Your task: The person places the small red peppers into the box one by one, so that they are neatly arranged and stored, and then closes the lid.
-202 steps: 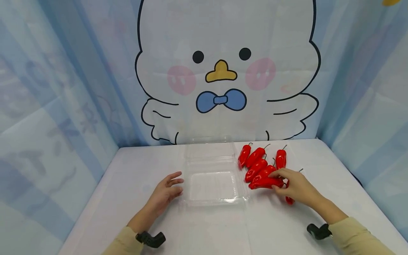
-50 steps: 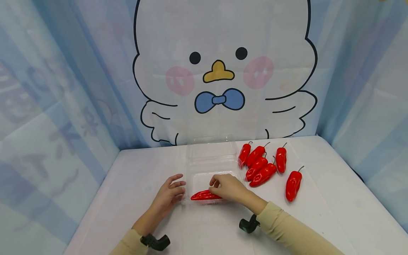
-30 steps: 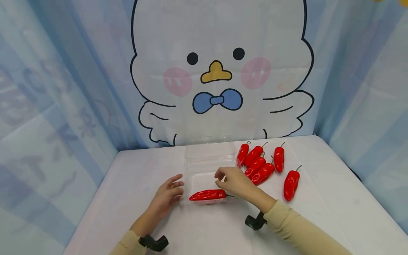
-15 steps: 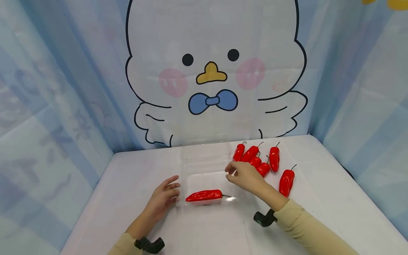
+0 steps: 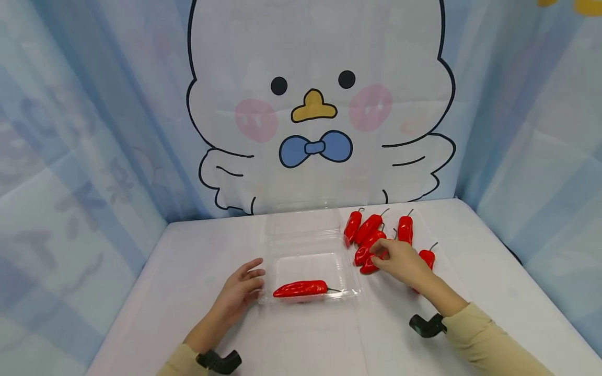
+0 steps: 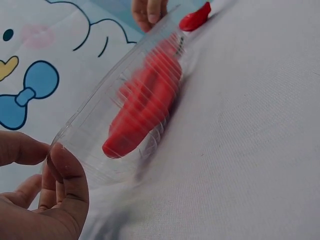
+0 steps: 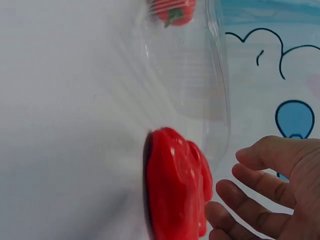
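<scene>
A clear plastic clamshell box (image 5: 308, 265) lies with its lid folded back on the white table. One red chili pepper (image 5: 301, 288) lies along the front of the box, its stem pointing right. My left hand (image 5: 237, 290) is at the box's left side; in the left wrist view its thumb and index finger (image 6: 22, 149) pinch the rim. Over the loose red peppers (image 5: 366, 250) to the right hovers my right hand (image 5: 402, 261), partly hiding some of them. In the right wrist view its fingers (image 7: 245, 200) are spread and loosely bent beside a pepper (image 7: 172, 185), holding nothing.
Two more peppers stand apart at the right: one upright behind the hand (image 5: 405, 230), another partly behind the wrist (image 5: 427, 258). A printed curtain (image 5: 324, 183) rises behind the table's back edge, with more curtain on both sides.
My right hand carried a pepper from the right into the box, let go of it, and moved back right over the loose peppers. The left hand stays at the box's left side.
</scene>
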Tool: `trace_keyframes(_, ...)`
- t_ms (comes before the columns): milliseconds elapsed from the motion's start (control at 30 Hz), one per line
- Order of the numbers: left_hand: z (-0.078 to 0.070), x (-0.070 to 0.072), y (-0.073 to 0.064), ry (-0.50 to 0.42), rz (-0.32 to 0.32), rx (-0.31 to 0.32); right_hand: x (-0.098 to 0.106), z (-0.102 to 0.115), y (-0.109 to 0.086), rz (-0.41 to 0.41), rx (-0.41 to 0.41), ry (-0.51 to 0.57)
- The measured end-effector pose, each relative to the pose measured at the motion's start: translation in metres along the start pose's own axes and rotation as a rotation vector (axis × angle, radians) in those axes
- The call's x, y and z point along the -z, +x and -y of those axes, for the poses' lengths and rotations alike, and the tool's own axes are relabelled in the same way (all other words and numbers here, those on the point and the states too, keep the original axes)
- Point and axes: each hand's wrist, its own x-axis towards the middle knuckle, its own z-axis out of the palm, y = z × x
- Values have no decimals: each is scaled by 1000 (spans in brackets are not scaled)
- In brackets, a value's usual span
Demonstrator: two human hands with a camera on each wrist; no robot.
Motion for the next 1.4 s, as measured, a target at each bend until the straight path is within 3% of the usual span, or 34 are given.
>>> trace_keyframes(100,-1,-1,0,-6,7,-3,12,-18,-5,-2,19,-42)
trace_keyframes(367,-2,-1,-2,-14,12,-2,41,-70,-17,51,177,-235)
trace_keyframes(533,0,3,-6,3,-3,6,42,-92,-18,33,228,-293)
trace_keyframes(700,3,6,-7,7,-5,17,40,-108,-19,29,225,-302)
trace_keyframes(900,2,4,-8,2,9,14,42,-118,-21,84,213,-270)
trace_keyframes(1200,0,1,-8,-10,21,13,48,-121,-23,95,172,-273)
trace_keyframes(1400,1,1,-8,-15,19,8,50,-120,-24,115,139,-213)
